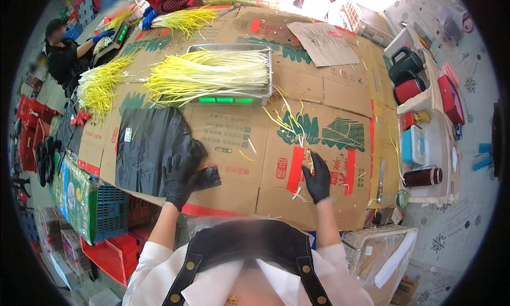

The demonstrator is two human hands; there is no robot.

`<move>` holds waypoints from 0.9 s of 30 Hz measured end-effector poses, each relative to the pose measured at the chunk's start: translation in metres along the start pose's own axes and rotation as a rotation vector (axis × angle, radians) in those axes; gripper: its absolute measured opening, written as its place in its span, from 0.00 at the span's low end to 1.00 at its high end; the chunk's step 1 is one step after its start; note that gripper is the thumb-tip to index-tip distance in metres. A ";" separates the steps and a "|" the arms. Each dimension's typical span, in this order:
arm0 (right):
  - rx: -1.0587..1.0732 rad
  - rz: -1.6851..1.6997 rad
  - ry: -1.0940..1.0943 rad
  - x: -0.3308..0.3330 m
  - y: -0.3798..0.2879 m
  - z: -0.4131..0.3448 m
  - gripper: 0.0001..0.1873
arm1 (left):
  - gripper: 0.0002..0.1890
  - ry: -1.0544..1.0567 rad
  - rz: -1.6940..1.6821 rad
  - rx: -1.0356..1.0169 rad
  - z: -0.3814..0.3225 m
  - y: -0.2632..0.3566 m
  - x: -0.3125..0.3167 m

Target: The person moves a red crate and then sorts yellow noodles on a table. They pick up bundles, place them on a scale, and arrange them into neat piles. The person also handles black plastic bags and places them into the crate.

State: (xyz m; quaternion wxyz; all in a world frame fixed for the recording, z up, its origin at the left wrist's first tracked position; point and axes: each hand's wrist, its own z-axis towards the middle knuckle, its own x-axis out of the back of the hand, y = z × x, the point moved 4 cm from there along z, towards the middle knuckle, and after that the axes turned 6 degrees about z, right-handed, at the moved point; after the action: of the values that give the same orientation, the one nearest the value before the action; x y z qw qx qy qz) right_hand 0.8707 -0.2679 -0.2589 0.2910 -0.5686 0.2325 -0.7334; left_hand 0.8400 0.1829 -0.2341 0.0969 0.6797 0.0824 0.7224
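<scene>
My left hand [179,180], in a black glove, lies on a black plastic bag [149,146], fingers extended over its right side. The bag is spread flat and bears a small white label. My right hand [317,180], also gloved in black, is over the cardboard [235,194] beside a strip of red tape [295,170]. Its thumb and fingers are apart. Beyond it lie a few loose pale yellow stalks [297,124]. A heap of yellow-and-white stalks, which look like garlic chives [211,72], fills a metal tray [270,76] on a digital scale [225,100].
More stalks lie in piles at the left [101,84] and far edge [185,21]. Two people in blue gloves [149,18] handle stalks at those sides. A cardboard sheet [322,44] lies far right. White foam boxes [428,186] hold a flask [423,177]. Red crates [113,250] stand lower left.
</scene>
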 end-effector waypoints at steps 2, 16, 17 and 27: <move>-0.136 -0.188 -0.056 0.012 0.022 -0.062 0.39 | 0.28 -0.007 0.028 -0.014 -0.004 0.004 -0.002; -0.318 -0.584 0.062 0.007 0.126 -0.058 0.41 | 0.21 0.205 0.057 -0.245 0.130 0.056 0.008; -0.331 -0.595 0.060 0.004 0.131 -0.050 0.41 | 0.20 0.186 0.054 -0.238 0.150 0.056 0.007; -0.361 -0.529 0.187 0.006 0.130 -0.042 0.34 | 0.12 0.096 0.399 -0.234 0.281 0.061 -0.013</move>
State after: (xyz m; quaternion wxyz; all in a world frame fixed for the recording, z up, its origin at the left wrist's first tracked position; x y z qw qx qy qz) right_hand 0.8504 -0.3657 -0.3522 -0.0375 -0.5820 0.2285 -0.7795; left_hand 1.1198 0.1168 -0.2135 0.0264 0.6314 -0.1335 0.7634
